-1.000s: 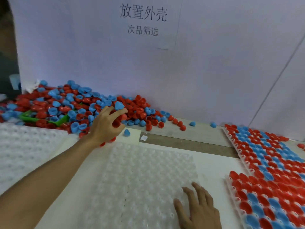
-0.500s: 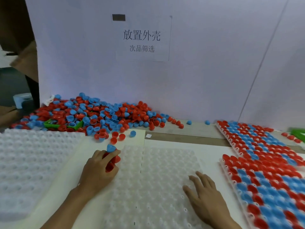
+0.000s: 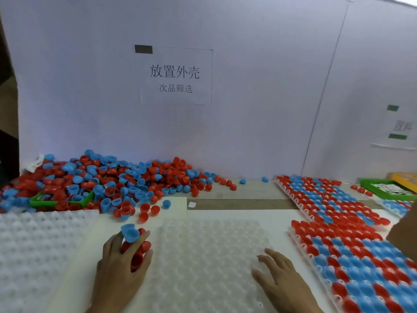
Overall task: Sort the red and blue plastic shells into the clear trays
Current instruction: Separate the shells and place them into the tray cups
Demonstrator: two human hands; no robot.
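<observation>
A big heap of red and blue plastic shells [image 3: 108, 184] lies against the back wall at the left. My left hand [image 3: 119, 267] grips a bunch of shells, one blue shell [image 3: 130, 232] on top and several red ones under it, at the left edge of an empty clear tray [image 3: 209, 245] in the middle. My right hand [image 3: 282, 281] rests flat with spread fingers on the tray's right side.
Two filled trays of red and blue shells [image 3: 352, 240] lie at the right. A stack of empty clear trays [image 3: 33, 249] sits at the left. A green bin [image 3: 383, 188] stands at the far right, and a green scoop [image 3: 58, 201] is buried in the heap.
My left hand pulled back from the heap with a handful of shells and came down to the empty tray's left edge. My right hand stayed on the tray.
</observation>
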